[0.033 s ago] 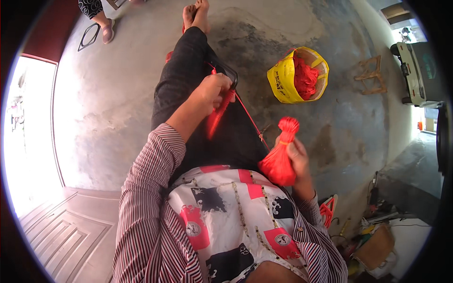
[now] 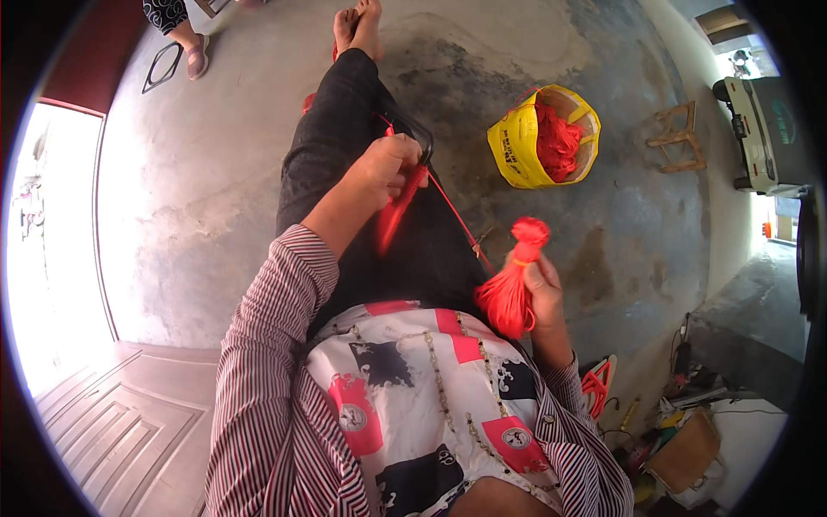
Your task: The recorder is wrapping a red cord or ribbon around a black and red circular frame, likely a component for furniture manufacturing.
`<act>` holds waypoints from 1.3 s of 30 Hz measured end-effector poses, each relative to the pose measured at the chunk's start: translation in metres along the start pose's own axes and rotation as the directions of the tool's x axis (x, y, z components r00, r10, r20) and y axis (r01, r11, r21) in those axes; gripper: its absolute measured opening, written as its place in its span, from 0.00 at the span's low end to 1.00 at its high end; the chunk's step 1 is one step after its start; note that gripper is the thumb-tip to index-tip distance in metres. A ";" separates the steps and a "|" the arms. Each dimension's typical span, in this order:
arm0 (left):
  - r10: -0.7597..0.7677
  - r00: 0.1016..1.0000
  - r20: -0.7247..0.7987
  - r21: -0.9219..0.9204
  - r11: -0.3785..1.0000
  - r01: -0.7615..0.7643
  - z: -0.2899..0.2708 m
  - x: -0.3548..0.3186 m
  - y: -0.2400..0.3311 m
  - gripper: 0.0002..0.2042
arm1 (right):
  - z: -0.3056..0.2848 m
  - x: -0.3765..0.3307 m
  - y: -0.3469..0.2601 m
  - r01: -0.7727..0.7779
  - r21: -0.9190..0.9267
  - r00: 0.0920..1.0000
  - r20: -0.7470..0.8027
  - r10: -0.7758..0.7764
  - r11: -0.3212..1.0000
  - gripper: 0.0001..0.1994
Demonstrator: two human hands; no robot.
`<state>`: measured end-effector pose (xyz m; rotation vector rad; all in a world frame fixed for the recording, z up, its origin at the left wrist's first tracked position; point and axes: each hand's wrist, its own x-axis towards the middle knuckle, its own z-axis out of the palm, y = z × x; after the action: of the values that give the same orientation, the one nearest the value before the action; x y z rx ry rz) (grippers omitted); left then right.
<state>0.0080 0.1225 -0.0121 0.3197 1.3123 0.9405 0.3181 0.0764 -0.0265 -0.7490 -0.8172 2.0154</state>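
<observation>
Above my dark trousers, my left hand (image 2: pixel 389 165) is closed on a red knotted cord (image 2: pixel 400 207), whose lower end hangs blurred over my lap. A black curved bar (image 2: pixel 419 131) lies close by its fingers. From there a taut thin red string (image 2: pixel 455 210) runs down toward my right side. My right hand (image 2: pixel 544 293) is closed on a bundle of red cord (image 2: pixel 508 297), bound near its top with a yellow band. The strands below the band fan out. Some fingers of both hands are hidden.
A yellow bag (image 2: pixel 517 151) with a heap of red cord (image 2: pixel 558 142) stands on the floor to the right. Beyond it is a small wooden frame (image 2: pixel 680 138). Another person's foot (image 2: pixel 197 59) shows far left. Clutter (image 2: pixel 685 457) lies lower right.
The bundle in my right hand has shifted slightly up and to the right, and its strands look more spread. My left hand stays almost in place.
</observation>
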 end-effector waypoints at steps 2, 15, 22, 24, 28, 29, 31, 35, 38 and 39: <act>-0.002 0.998 -0.056 -0.036 0.999 0.000 -0.001 -0.003 -0.003 0.04 | -0.009 0.004 -0.003 0.163 -0.201 0.928 -0.300 -0.219 0.966 0.19; 0.642 0.712 0.283 0.190 0.690 -0.698 0.040 -0.071 -0.030 0.14 | 0.077 0.071 0.031 -0.085 -0.145 0.985 0.139 0.106 0.986 0.24; 0.931 0.155 0.331 0.716 -0.140 -0.684 -0.023 -0.032 0.026 0.14 | 0.046 0.155 -0.002 0.067 -0.315 0.945 0.324 0.040 0.947 0.16; 0.892 0.157 0.423 0.816 -0.300 -0.493 -0.030 -0.010 0.024 0.14 | 0.050 0.171 0.009 0.163 -0.584 0.966 0.260 -0.007 0.795 0.16; 0.778 0.490 0.393 0.909 -0.248 -0.336 -0.017 0.012 0.005 0.15 | 0.078 0.178 0.032 0.285 -0.889 0.958 0.271 -0.091 0.357 0.20; 0.772 0.576 0.269 0.937 -0.072 -0.341 -0.012 0.013 0.001 0.17 | 0.081 0.178 0.035 0.301 -0.869 0.953 0.283 -0.104 0.393 0.20; 0.748 0.628 0.215 0.933 0.033 -0.359 -0.013 0.011 -0.001 0.19 | 0.082 0.178 0.027 0.171 -0.935 0.984 0.180 0.002 0.312 0.20; 0.879 0.409 0.245 0.864 -0.006 -0.504 -0.013 -0.014 -0.013 0.17 | 0.065 0.170 0.015 0.279 -0.905 0.949 0.209 -0.235 0.320 0.18; 0.861 0.464 0.208 0.796 0.126 -0.592 -0.013 -0.018 -0.027 0.17 | 0.068 0.157 -0.005 0.328 -0.527 0.940 0.097 -0.328 0.784 0.16; 0.817 0.544 0.190 0.748 0.239 -0.620 -0.015 -0.015 -0.035 0.18 | 0.074 0.149 -0.014 0.204 -0.109 0.979 -0.006 -0.206 0.973 0.15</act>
<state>0.0089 0.0855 -0.0301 1.6947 1.7889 1.1644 0.1971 0.1885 -0.0023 -0.7113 -0.9595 1.7899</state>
